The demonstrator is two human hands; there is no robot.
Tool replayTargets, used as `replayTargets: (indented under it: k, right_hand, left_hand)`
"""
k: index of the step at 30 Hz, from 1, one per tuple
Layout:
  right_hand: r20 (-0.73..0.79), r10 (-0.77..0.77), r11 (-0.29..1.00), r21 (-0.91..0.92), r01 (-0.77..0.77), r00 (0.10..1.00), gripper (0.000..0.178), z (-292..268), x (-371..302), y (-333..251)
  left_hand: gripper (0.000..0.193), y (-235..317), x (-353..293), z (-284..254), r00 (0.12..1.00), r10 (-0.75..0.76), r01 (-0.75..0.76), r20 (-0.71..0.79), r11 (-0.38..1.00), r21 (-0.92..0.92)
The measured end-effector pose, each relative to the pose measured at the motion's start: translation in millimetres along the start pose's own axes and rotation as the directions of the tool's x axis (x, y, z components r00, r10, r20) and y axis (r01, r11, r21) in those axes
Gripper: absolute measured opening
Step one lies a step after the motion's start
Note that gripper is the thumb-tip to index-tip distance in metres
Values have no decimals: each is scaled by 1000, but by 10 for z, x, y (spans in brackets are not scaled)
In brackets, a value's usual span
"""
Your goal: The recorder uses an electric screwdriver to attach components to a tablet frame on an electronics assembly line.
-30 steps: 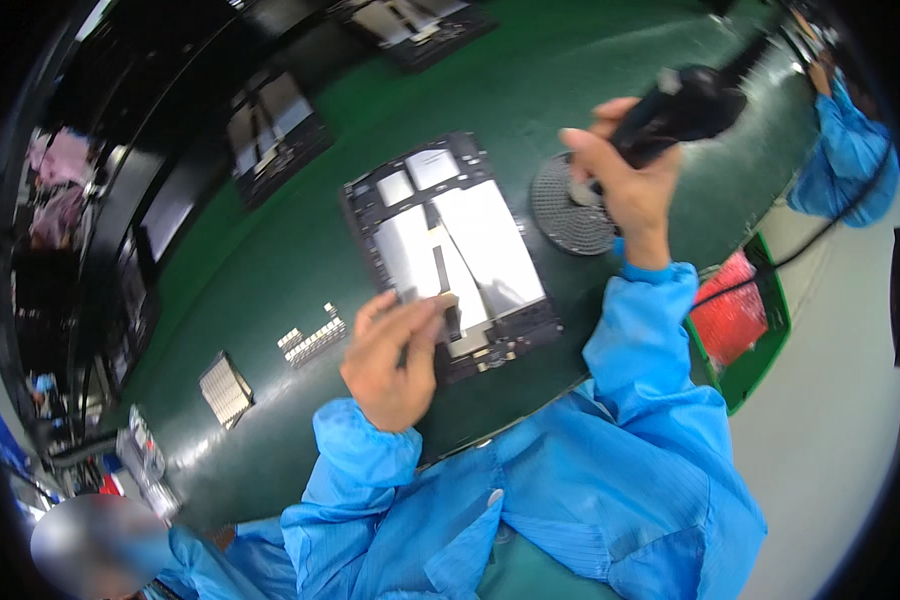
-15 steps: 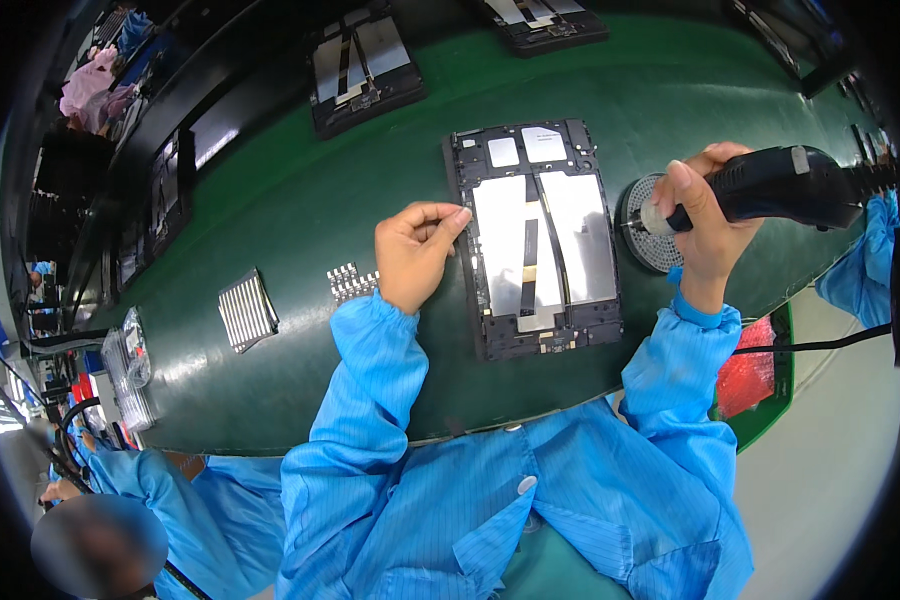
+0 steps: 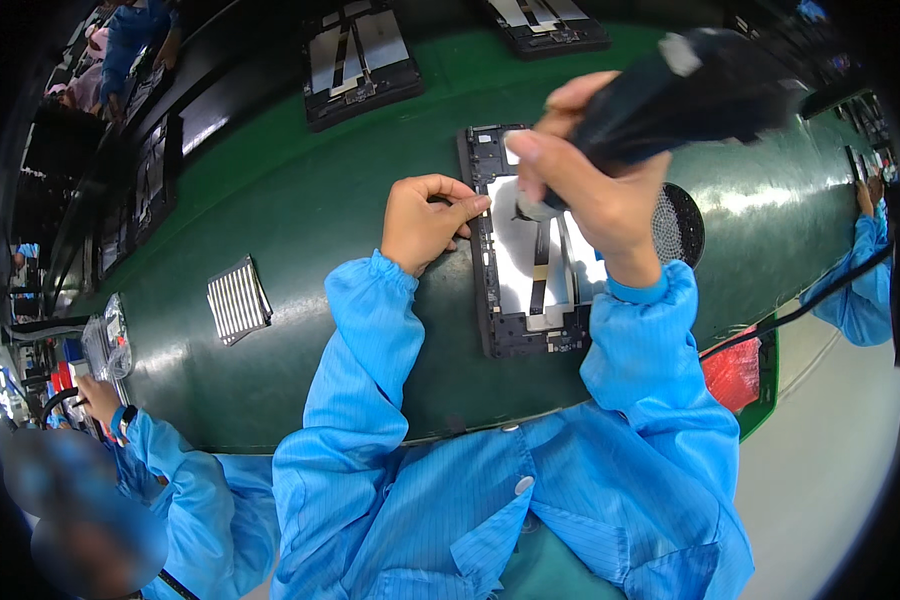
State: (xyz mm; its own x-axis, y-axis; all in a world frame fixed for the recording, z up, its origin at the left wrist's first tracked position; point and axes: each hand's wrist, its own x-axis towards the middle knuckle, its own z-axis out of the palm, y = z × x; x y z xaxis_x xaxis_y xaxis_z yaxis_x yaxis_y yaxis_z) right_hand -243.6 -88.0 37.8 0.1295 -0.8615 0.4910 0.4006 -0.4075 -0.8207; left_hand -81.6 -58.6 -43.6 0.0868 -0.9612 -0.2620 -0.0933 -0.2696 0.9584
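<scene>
An opened tablet (image 3: pixel 505 295), with silver battery panels and a black frame, lies face up on the green table in front of me. My left hand (image 3: pixel 428 218) is closed in a pinch at its left edge; whatever sits between thumb and fingertips is too small to make out. A black electric screwdriver (image 3: pixel 685 105), blurred by motion, is gripped in my right hand (image 3: pixel 600 190). Its pale tip end points down over the tablet's upper left part. Hand and sleeve hide the tablet's right side. Just beyond my right wrist is a round dish (image 3: pixel 682 225) with a dotted surface.
A striped stack of strips (image 3: pixel 238 303) lies left on the green table (image 3: pixel 300 220). More opened tablets (image 3: pixel 365 60) stand along the far side. A co-worker's hand (image 3: pixel 100 400) reaches in at left, near clear plastic packs (image 3: pixel 105 345). A green bin (image 3: pixel 765 380) with red wrap stands below the right edge.
My right hand has swung the screwdriver left from the round dish to over the tablet. The left hand has shifted slightly up and right. Small strips beside the left wrist no longer show.
</scene>
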Motion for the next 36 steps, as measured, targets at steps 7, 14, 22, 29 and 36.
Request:
replayTargets:
  k: [7,14,22,29,36]
  right_hand:
    - [146,8,994,-105,7,989,31,97,64,331]
    - [152,26,992,-128,-7,988,29,99,86,468]
    - [202,11,991,-136,17,979,28,185,4,487]
    - [181,-37,981,-183,71,983,26,274,-94,523]
    - [49,38,993,-115,-32,998,24,170,-44,418]
  left_hand:
    - [14,-28,41,6,1000,21,-21,4,1000,21]
    - [8,-5,72,-8,1000,-22,21,15,999,37]
    - [9,-25,63,-59,999,-30,28,34,999,44]
    - [15,20,-129,-755,957,269,-230,-106,931,282]
    - [27,-50,-757,-1245,949,172,44,-262,756,654]
